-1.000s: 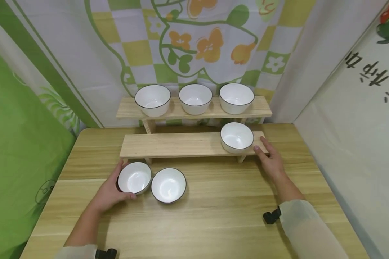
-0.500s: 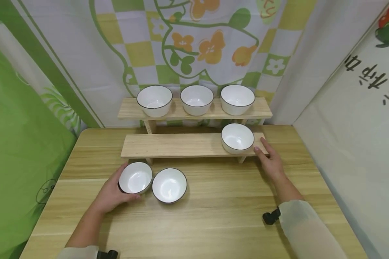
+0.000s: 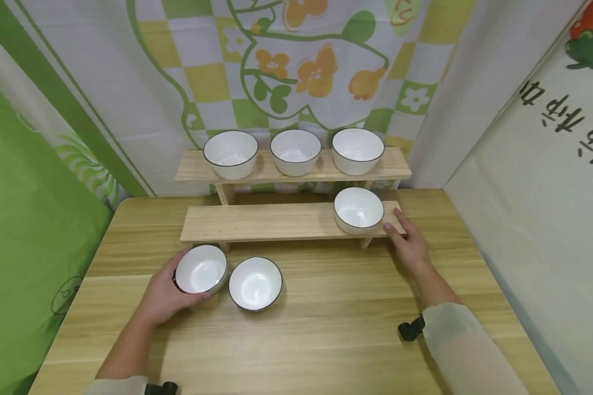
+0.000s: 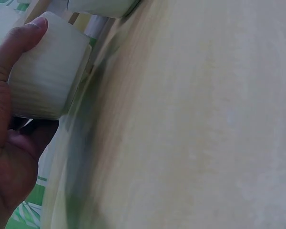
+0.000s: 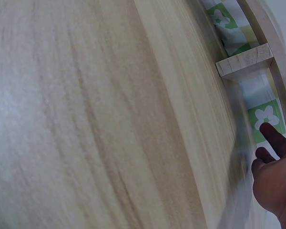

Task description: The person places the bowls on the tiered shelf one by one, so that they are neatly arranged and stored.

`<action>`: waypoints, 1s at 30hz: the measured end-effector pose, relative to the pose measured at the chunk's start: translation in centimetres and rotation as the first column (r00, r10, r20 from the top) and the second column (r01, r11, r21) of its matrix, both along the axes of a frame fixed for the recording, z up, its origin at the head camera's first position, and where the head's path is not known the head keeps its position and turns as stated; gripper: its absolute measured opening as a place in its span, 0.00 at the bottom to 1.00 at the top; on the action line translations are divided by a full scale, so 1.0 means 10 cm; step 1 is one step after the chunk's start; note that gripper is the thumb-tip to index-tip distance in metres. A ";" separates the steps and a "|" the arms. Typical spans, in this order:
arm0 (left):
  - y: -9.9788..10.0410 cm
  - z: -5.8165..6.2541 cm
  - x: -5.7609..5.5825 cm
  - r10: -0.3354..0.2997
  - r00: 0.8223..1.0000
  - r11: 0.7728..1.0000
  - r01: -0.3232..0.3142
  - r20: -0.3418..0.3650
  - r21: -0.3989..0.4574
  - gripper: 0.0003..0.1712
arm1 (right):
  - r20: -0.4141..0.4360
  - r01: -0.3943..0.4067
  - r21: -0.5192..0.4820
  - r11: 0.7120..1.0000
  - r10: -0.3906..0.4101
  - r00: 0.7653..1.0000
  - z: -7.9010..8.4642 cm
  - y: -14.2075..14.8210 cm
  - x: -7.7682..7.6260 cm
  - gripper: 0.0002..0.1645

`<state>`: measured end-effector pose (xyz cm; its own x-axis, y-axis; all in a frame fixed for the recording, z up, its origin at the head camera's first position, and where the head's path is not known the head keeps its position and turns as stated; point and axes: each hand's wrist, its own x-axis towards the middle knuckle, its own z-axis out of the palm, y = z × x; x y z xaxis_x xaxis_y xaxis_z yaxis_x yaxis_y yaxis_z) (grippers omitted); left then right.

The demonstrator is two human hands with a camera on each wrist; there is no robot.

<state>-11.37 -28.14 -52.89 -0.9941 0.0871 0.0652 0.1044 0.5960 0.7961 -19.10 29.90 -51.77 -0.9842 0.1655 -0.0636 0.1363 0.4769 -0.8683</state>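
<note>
My left hand (image 3: 165,293) grips a white bowl (image 3: 201,270) with a dark rim, fingers behind its left side and thumb along the front. The left wrist view shows the thumb pressed on the ribbed outside of this bowl (image 4: 50,71); whether its base touches the table I cannot tell. Just right of it, a similar bowl (image 3: 255,284) stands on the table. My right hand (image 3: 411,247) holds the right end of the lower wooden shelf (image 3: 257,222), thumb on top, with some fingers below the board in the right wrist view. Beside that thumb sits another white bowl (image 3: 358,209).
Behind and higher, the upper shelf (image 3: 188,166) carries a row of three white bowls, the middle one (image 3: 296,153) among them. A patterned cloth (image 3: 207,82) hangs behind. The wooden table (image 3: 316,340) has a green cloth (image 3: 24,230) at its left.
The left-hand bowl has shifted slightly left and back, opening a small gap from the bowl beside it. My right hand keeps its place on the shelf end. The head view shifts slightly.
</note>
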 end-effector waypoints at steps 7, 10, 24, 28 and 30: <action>0.04 0.17 -0.02 0.001 1.000 1.000 0.000 -0.027 0.018 0.69 | -0.007 -0.002 0.001 1.000 0.002 1.000 -0.01 0.01 0.01 0.45; 0.06 0.25 -0.04 0.001 1.000 0.999 -0.001 -0.010 0.035 0.70 | -0.006 -0.001 0.009 1.000 0.001 1.000 -0.01 0.00 0.00 0.45; 0.27 0.49 -0.22 -0.001 1.000 0.996 0.002 -0.011 0.088 0.68 | -0.005 -0.003 0.021 1.000 0.003 1.000 0.01 0.01 -0.01 0.45; 0.34 0.56 -0.27 -0.011 1.000 0.995 0.010 0.004 0.103 0.68 | -0.016 -0.008 0.035 0.999 0.008 1.000 -0.01 0.01 -0.02 0.45; 0.37 0.60 -0.30 -0.017 1.000 0.994 0.016 0.003 0.106 0.68 | -0.020 -0.010 0.039 0.999 0.011 1.000 -0.02 0.02 -0.03 0.46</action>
<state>-14.36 -24.41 -46.93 -0.9928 0.0962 0.0716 0.1107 0.5062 0.8553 -19.37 30.06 -51.92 -0.9869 0.1570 -0.0375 0.1138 0.5119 -0.8515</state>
